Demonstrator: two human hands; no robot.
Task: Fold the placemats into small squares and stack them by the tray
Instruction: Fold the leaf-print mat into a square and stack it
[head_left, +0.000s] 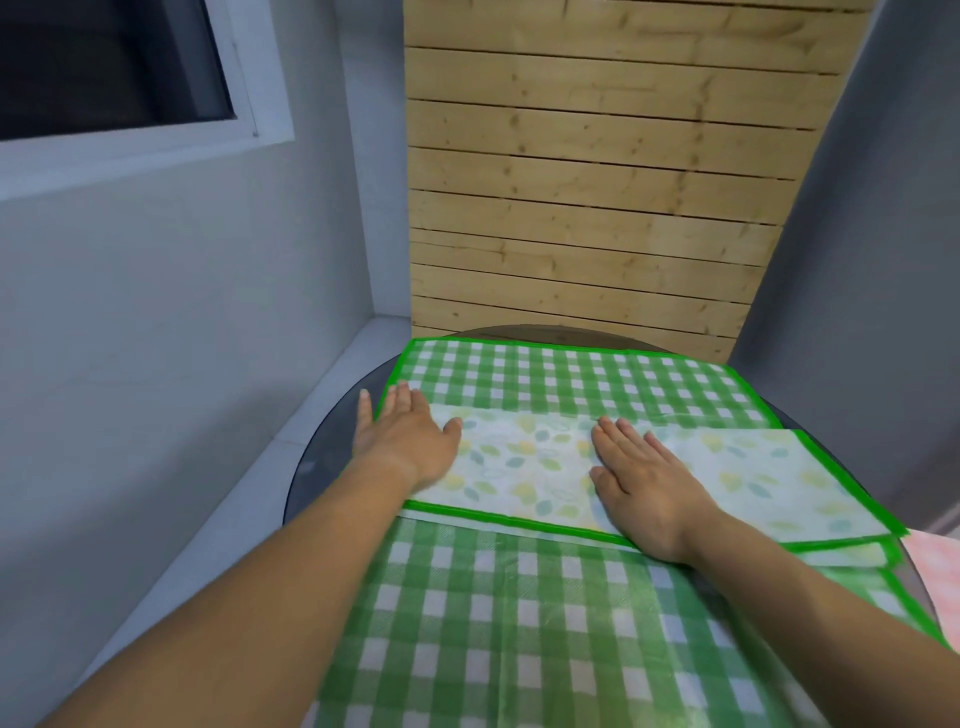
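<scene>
Green-checked mat (571, 384) lies along the table's (322, 457) far edge, and a leaf-printed flap (524, 467) lies turned over its near side. The mat looks thin, light and limp. It will likely slide on the smooth top and spring back at a crease, so the bound corners seem the best places to pinch.

Both hands lie flat, fingers straight, holding nothing. The left hand (402, 441) presses the flap's left end and the right hand (644, 483) presses its middle. A second mat (519, 623) covers the near edge. No tray shows.
</scene>
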